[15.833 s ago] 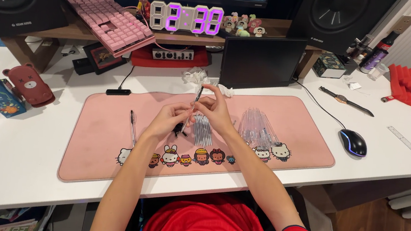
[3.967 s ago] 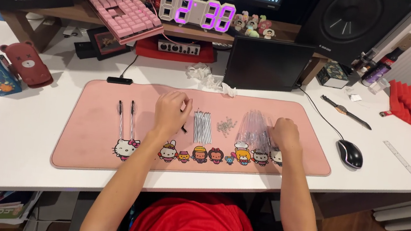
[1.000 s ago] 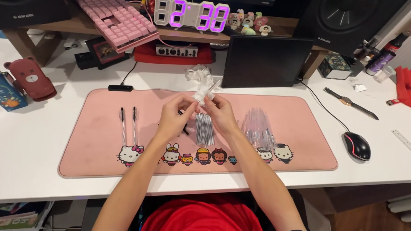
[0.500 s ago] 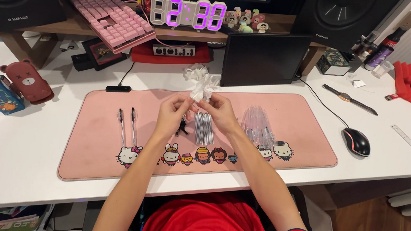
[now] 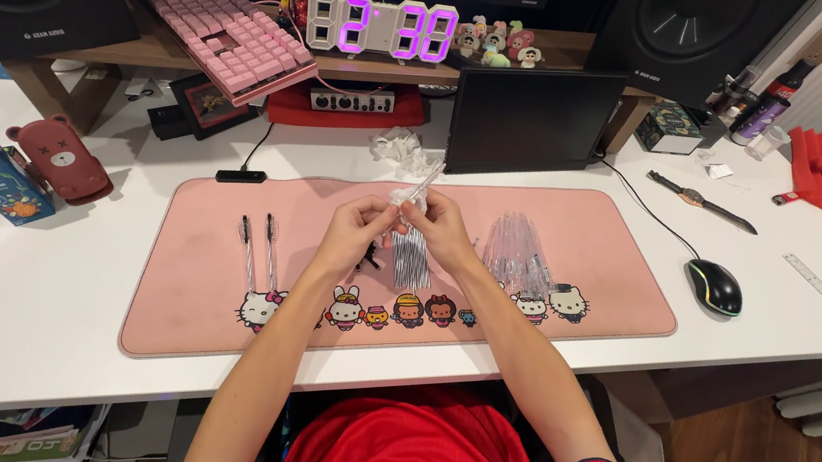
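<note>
Head view: I see both hands up over pink desk mat [image 5: 202, 311]. Left hand [image 5: 356, 231] and right hand [image 5: 441, 229] pinch clear pen tube [image 5: 423, 184]. Putting pen together, I think; next needs refill from pile [image 5: 410, 258].

Two pens [image 5: 259, 250] left on mat [image 5: 192, 310]

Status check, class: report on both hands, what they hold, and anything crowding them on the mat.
Left hand and right hand raised together, fingers pinching a clear pen barrel. Refill bundle directly beneath. Two finished pens lie well left.
</note>
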